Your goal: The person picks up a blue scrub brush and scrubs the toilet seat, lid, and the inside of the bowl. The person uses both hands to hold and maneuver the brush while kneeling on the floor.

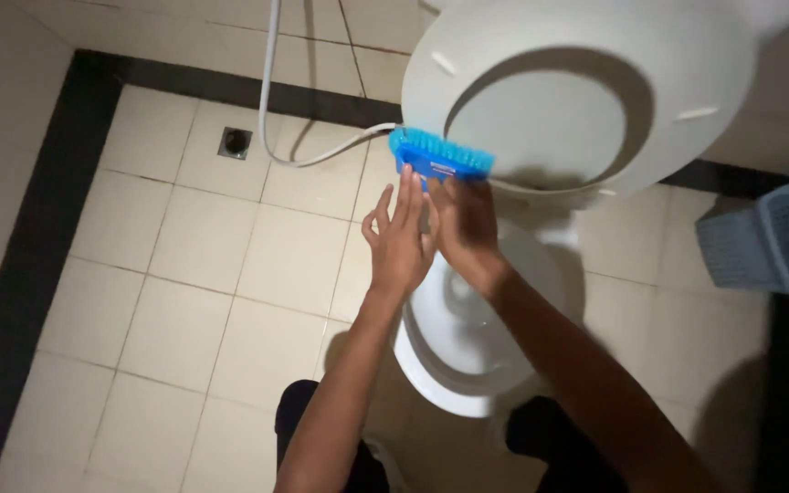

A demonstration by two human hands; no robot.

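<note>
Head view, frame centre: our right hand (468, 228) apparently grips the blue scrub brush (440, 155) against the raised toilet seat (687, 114); left hand (399, 237), open and empty, steadies alongside. Scrubbing step; firm strokes needed next.

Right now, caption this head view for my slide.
Right hand holds a blue scrub brush at the raised toilet seat; open left hand beside it.

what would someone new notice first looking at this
The bright blue scrub brush stands out, held by the right hand against the rim of the raised white toilet seat. The left hand is open beside it, above the toilet bowl. A grey basket sits at right.
</note>
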